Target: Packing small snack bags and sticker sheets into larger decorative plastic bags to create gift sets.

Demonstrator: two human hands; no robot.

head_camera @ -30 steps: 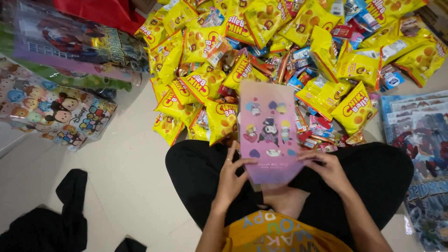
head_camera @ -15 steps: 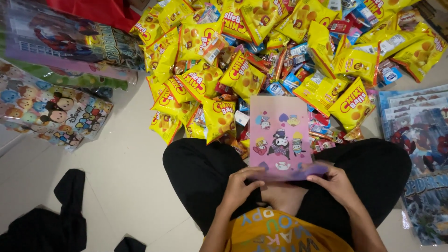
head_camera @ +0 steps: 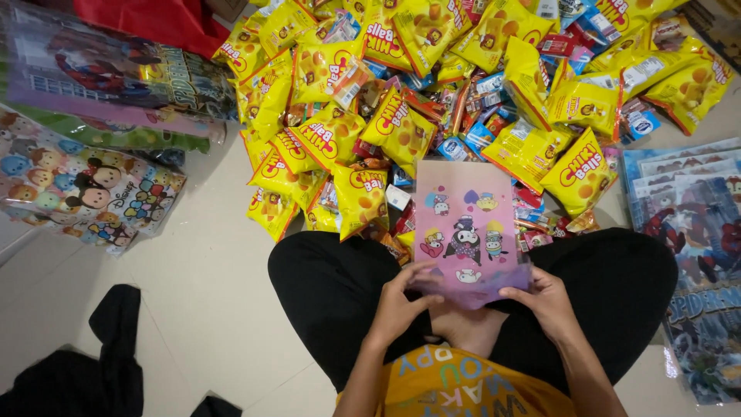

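Both hands, left hand (head_camera: 397, 305) and right hand (head_camera: 544, 301), now grip the pink cartoon bag (head_camera: 467, 228) at its near edge, which has begun spreading open

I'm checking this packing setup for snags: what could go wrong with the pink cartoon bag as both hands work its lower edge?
1. The left hand and right hand pinch only the near edge of the pink cartoon bag; that thin film might crease or tear.
2. The bag's far end lies over the pile of yellow snack packs, so a pull could drag loose packets along.
3. The glossy sheets beside the right knee could get knelt on.
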